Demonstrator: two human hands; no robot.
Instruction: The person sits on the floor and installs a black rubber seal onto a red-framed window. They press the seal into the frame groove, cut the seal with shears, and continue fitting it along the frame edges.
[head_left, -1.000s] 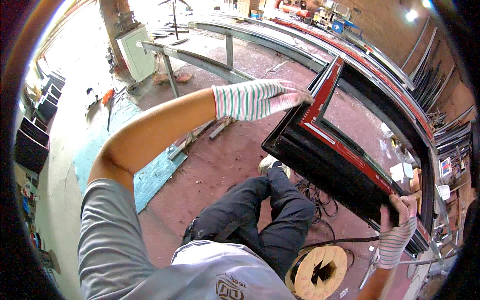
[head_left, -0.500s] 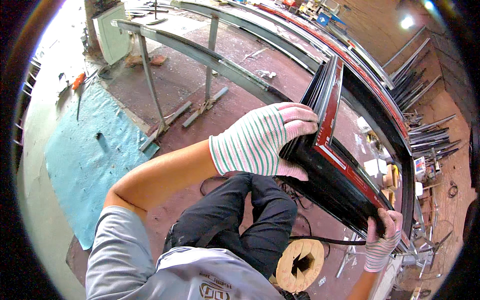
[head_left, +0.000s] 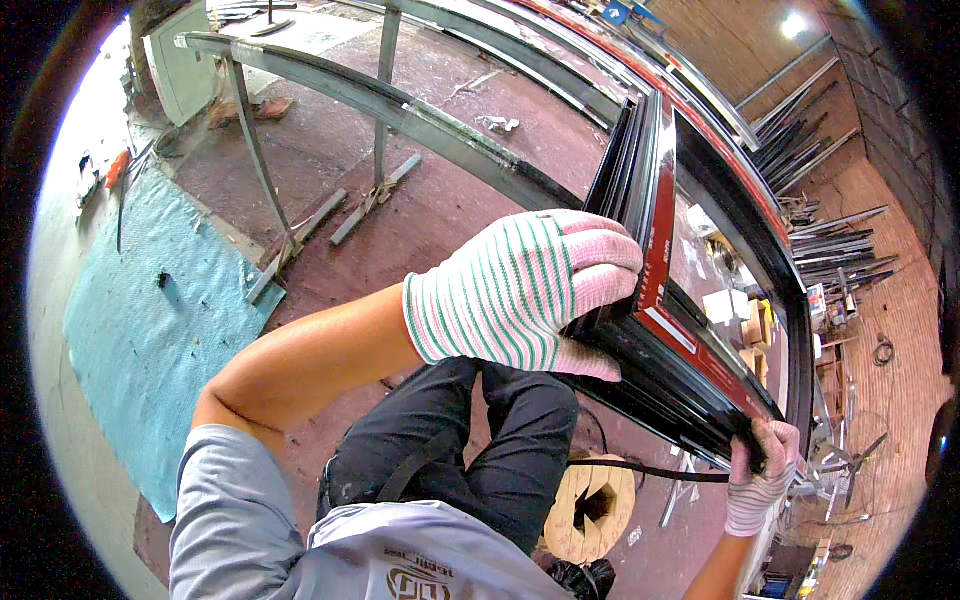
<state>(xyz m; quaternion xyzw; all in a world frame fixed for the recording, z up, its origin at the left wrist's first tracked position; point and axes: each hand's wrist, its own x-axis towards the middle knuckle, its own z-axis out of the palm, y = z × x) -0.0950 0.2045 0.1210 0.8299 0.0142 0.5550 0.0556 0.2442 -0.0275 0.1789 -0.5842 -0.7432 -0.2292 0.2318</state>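
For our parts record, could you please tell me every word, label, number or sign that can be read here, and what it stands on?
I won't copy out wording; print shows here:
Red strip on the black frame: pale lettering, mostly too small to read.
Grey shirt: dark lettering and an emblem, cut off by the picture's edge.
Blue panel, top edge: a white mark, too small to make out.

There are two grips point(head_left: 525, 290) point(head_left: 764, 478), one frame point(head_left: 700, 352) and one spool point(head_left: 566, 518).
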